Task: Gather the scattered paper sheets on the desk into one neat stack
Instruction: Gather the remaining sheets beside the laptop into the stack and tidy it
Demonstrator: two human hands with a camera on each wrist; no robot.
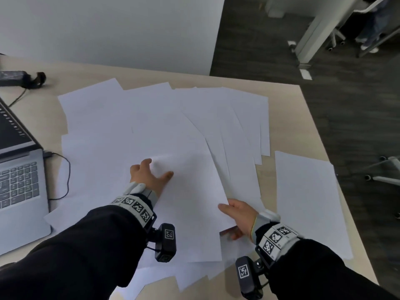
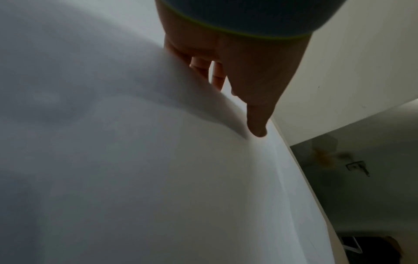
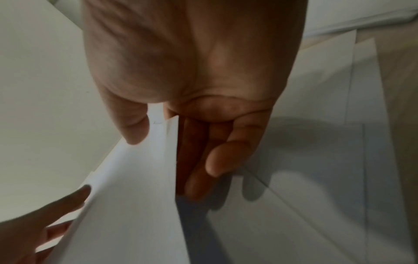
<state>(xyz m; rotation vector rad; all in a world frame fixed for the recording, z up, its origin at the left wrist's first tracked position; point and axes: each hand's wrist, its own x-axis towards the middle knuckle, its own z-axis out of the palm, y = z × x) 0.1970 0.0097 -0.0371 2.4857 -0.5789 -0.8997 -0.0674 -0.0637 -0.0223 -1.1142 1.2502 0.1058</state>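
Observation:
Many white paper sheets (image 1: pixel 151 109) lie fanned and overlapping across the beige desk (image 1: pixel 287 98). A top sheet (image 1: pixel 190 191) is lifted off the pile between both hands. My left hand (image 1: pixel 158 169) pinches its far part, thumb on top and fingers slid beneath a bulge in the paper. In the left wrist view the thumb (image 2: pixel 257 125) presses the sheet (image 2: pixel 158 178). My right hand (image 1: pixel 227 219) grips the near right edge, thumb above, fingers below. The right wrist view shows my right hand (image 3: pixel 172 146) pinching two paper edges (image 3: pixel 140 196).
An open grey laptop (image 1: pixel 17 180) with a plugged black cable (image 1: pixel 67 169) sits at the left, and a black power adapter (image 1: pixel 13 77) lies behind it. One separate sheet (image 1: pixel 307 202) rests by the desk's right edge. Dark floor and chair legs (image 1: pixel 385 169) lie beyond.

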